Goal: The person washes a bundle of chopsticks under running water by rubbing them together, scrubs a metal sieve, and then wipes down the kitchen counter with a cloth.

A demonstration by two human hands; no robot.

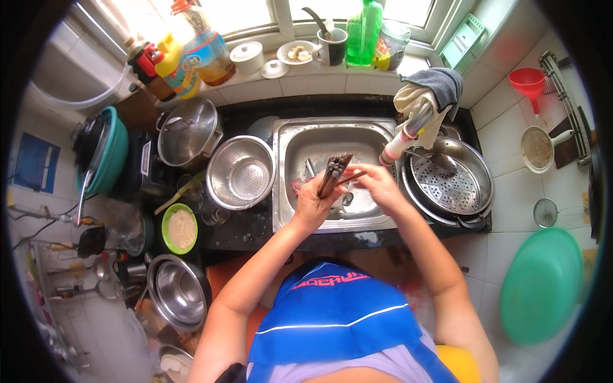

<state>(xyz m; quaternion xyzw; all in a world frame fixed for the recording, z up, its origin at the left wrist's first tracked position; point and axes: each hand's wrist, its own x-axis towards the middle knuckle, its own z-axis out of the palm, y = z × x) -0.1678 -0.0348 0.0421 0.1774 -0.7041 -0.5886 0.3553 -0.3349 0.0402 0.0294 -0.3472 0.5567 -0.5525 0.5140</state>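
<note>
Over the stainless steel sink (306,139), my left hand (313,203) is closed round a bundle of dark chopsticks (333,174), held upright at a tilt. My right hand (380,189) is just right of it, with one brown chopstick (352,178) between its fingers, slanting towards the bundle. Below the hands, the basin holds a spoon (348,197), a metal utensil handle (310,167) and something reddish (297,185), partly covered by my left hand. The faucet (407,134), with a pink and white sleeve and cloths (433,93) draped over it, reaches over the basin's right side.
Left of the sink stand a perforated steel colander (241,172), a lidded pot (188,131) and a green bowl of grain-like food (179,229). Stacked pans with a steamer insert (445,182) sit at the right. Bottles, a mug (331,48) and a jar (390,45) line the windowsill.
</note>
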